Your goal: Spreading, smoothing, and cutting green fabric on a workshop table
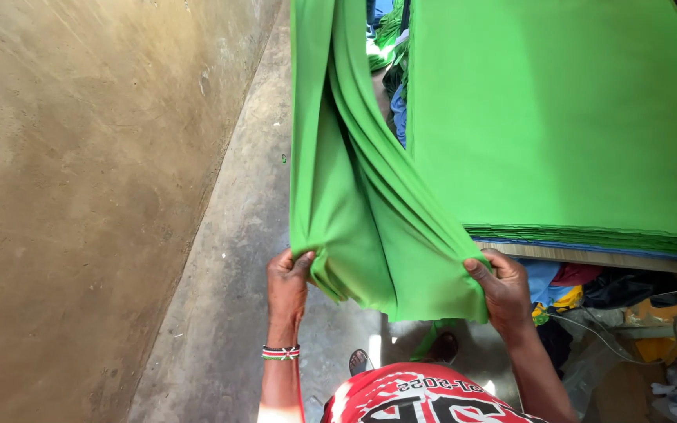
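Observation:
A long sheet of bright green fabric (362,188) hangs in folds from the upper part of the view down to my hands. My left hand (287,283) pinches its lower left corner, and a beaded bracelet sits on that wrist. My right hand (503,288) grips the lower right corner, close to the edge of the table. On the right, a thick stack of flat green fabric layers (566,110) lies spread over a wooden table (589,256), with a blue layer showing at the bottom of the stack.
A bare plastered wall (80,196) runs along the left, with a narrow concrete floor strip (229,266) between it and the table. Mixed coloured cloth scraps, a cable and yellow items (628,313) lie under the table. My sandalled feet (401,356) show below.

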